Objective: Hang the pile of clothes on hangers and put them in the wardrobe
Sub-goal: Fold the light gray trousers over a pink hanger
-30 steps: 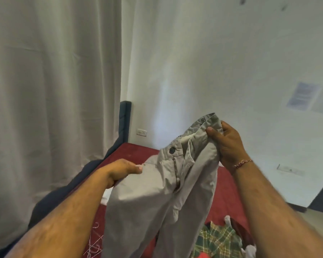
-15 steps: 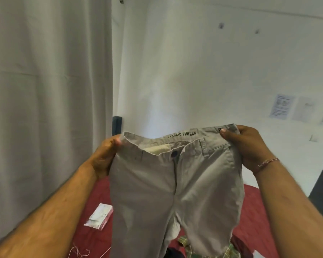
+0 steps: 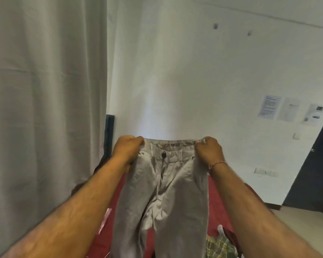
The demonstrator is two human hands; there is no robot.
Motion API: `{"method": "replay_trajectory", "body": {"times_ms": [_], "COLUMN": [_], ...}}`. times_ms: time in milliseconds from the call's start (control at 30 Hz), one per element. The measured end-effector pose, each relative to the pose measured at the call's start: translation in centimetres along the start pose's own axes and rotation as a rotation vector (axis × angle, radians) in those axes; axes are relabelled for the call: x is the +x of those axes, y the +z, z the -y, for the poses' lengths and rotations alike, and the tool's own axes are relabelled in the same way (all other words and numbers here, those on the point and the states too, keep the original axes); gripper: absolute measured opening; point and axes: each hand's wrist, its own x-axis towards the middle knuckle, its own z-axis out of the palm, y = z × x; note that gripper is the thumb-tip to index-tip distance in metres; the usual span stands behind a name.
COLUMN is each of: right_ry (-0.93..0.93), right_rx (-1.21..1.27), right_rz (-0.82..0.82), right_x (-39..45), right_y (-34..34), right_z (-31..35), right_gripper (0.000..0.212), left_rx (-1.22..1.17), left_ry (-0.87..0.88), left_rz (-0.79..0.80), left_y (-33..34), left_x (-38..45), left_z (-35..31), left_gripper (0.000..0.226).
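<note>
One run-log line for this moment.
left hand: grips waistband | right hand: grips waistband | grey trousers: held up over bed | hanger: unseen

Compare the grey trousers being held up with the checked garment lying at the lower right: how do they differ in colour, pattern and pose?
The grey trousers are plain pale grey; the checked garment is green and yellow plaid. The trousers hang straight, spread at the waistband between the left hand and right hand; the checked garment lies crumpled on the red bed cover, untouched. Neither is on a hanger.
</note>
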Motion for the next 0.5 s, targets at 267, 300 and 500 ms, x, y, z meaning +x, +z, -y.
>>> {"method": "replay_trajectory", "body": {"times_ms": [267, 300, 500], "right_ry": [-0.239, -0.292, -0.392], "right_rx": [0.425, 0.455, 0.612], "right_rz": [0.164, 0.229, 0.239], "right_x": [-3.2, -3.6, -2.7], "right_y": [4.1, 3.7, 2.1], "right_z": [10.9, 11.9, 12.5], "right_gripper": [0.035, 0.044, 0.026], "left_rx": [-0.113, -0.172, -0.036], "left_ry": [0.307, 0.342, 0.645], "left_rz": [0.217, 0.260, 0.471], "left_y": [-0.3, -0.7, -3.8], "left_x": [-1.4, -1.5, 0.6], "left_z": [-5.5, -6.3, -8.2], "left_gripper": [0.023, 0.031, 0.043]}}
